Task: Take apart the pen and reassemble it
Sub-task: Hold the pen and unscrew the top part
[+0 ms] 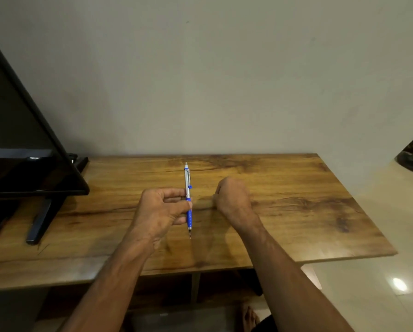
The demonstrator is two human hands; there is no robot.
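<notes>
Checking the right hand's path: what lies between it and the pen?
Only bare table lies between the right hand and the pen, held in the left hand, head view.

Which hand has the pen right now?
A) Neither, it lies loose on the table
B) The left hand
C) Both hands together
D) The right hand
B: the left hand pinches the pen at its blue grip with the writing tip pointing toward the person, while the right hand is curled shut beside it and apart from the pen.
</notes>
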